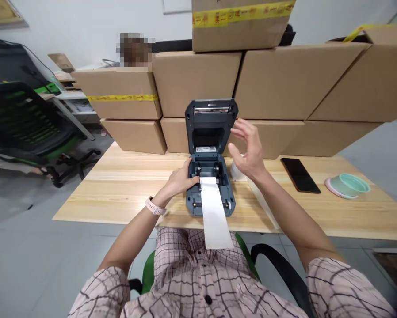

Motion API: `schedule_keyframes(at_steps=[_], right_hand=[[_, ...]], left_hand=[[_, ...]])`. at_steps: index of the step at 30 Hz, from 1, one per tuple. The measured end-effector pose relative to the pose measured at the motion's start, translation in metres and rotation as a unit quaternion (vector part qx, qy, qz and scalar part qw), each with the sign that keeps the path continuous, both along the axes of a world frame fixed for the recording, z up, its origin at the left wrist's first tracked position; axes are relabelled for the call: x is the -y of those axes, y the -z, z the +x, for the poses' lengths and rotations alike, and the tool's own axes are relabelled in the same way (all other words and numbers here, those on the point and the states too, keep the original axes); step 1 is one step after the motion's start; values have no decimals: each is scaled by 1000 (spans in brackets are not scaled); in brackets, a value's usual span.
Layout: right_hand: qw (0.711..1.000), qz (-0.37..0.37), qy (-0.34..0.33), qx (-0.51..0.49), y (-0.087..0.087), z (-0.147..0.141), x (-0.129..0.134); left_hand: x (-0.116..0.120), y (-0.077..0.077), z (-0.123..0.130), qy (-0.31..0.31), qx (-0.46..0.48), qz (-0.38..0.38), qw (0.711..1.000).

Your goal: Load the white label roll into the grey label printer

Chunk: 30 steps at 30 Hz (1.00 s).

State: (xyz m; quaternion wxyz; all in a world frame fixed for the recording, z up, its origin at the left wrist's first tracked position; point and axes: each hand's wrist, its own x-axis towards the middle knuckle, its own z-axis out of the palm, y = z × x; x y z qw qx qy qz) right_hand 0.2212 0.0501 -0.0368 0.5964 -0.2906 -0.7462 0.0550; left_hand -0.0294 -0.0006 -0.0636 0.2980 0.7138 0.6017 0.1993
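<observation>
Across the far side of the bench [125, 176], big cartons [198, 75] stand in two rows, one more carton on top. Before them, in front of your body, is the dark printer [193, 198], with its lid [207, 138] raised and leaning away from you. Your grey-green chair is not the matter; look at the long white paper strip [214, 212]. It comes out from the middle of the open printer and runs toward you, over the front edge of the bench, and its free end is above your lap. So its long axis goes from far to near, only a little slanted to the right.

Your left hand [178, 180] is the nearer one. Its grip is closed over the printer's left side, fingers on the outer side and thumb inside; the thumb tip is just beside the upper end of the strip, but I cannot tell if it touches. Your right hand [250, 152] is higher and more to the right, beside the lid's right edge. Its grip is wide open, fingers apart, with nothing held; contact with the lid is not clear. Partly behind that wrist is a white roll [237, 172]; further right lies the phone [300, 176].
</observation>
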Motion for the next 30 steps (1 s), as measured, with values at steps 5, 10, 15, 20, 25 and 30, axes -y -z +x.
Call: schedule_keyframes(at_steps=[5,10,15,20,25,30], right_hand=[[967,-84,-82,227,-21,7,7],[881,-198,-225,366,-15,3,6],[875,-222,-265,340,0,8,14],[880,-238,-218,348,6,16,30],[840,-210,-267,423,-1,16,41],[870,-141,-235,411,6,3,76]], left_hand=[[-2,-16,1,33,-111,-1,993],[-4,-11,-6,65,-17,-55,996],[-3,-10,-12,74,82,-100,989],[0,-8,-13,89,72,-68,991],[8,-5,-12,74,46,-22,996],[14,14,-8,-9,37,63,997]])
